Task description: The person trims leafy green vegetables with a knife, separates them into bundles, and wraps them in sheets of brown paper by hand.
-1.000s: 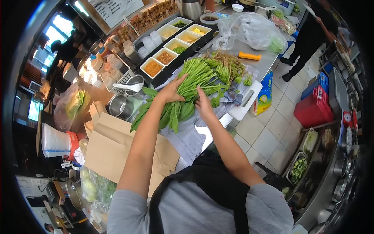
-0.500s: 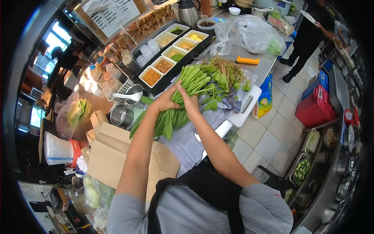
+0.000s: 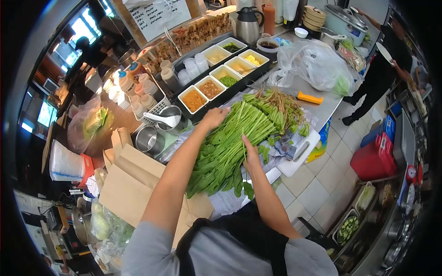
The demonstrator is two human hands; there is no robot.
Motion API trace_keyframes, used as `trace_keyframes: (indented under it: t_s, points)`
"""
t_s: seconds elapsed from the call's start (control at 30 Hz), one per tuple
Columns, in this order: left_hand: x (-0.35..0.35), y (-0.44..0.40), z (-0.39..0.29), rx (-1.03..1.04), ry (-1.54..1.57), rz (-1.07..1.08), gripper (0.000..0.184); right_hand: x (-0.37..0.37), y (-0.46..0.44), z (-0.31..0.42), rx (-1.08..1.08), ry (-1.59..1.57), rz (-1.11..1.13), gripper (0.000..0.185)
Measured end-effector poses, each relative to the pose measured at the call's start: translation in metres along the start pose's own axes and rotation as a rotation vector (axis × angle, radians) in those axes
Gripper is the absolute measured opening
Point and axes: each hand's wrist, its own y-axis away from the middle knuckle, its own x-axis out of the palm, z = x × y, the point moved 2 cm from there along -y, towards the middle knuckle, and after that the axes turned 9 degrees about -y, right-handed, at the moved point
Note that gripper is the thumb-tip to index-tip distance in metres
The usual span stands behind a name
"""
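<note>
A broad pile of leafy greens [image 3: 230, 147] lies across newspaper [image 3: 228, 202] on the counter, stems toward the back and leaves toward me. My left hand [image 3: 215, 117] rests at the left edge of the stems, its fingers stretched out. On the right side, my right hand [image 3: 250, 154] touches the greens with its thumb up and fingers partly hidden; it looks open. Cut root ends [image 3: 283, 110] lie behind the stems. A white cutting board [image 3: 301, 154] shows under the paper at the right.
Food tubs [image 3: 192, 99] stand behind the greens, near metal cups [image 3: 148, 140]. An orange-handled knife [image 3: 310, 97] and plastic bags [image 3: 317, 64] are at the back right. A cardboard box [image 3: 133, 179] sits left. A person in black [image 3: 384, 69] stands beyond the counter, holding a plate.
My hands have moved apart from around the gathered bunch. The greens now lie spread wider and flatter. The camera view has shifted a little.
</note>
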Motion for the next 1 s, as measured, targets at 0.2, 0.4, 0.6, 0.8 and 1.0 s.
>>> trace_keyframes:
  t_s: [0.2, 0.4, 0.6, 0.8, 1.0]
  points:
    - [0.016, 0.004, -0.01, -0.078, 0.114, 0.174, 0.075, 0.0, 0.002, -0.001, -0.024, 0.006, -0.01, 0.075]
    - [0.017, 0.008, -0.019, -0.003, -0.126, 0.062, 0.066, 0.012, -0.004, -0.005, -0.261, 0.398, -0.151, 0.068]
    - [0.034, -0.006, 0.003, -0.081, -0.197, 0.027, 0.067, 0.062, 0.011, 0.015, -0.339, 1.194, -0.309, 0.086]
    - [0.014, -0.006, 0.008, -0.05, 0.555, 0.371, 0.086, 0.089, 0.017, 0.024, -0.314, 1.289, -0.294, 0.097]
    - [-0.013, 0.012, -0.02, 0.016, 0.598, 0.567, 0.086, 0.092, 0.005, 0.016, -0.33, 1.378, -0.305, 0.097]
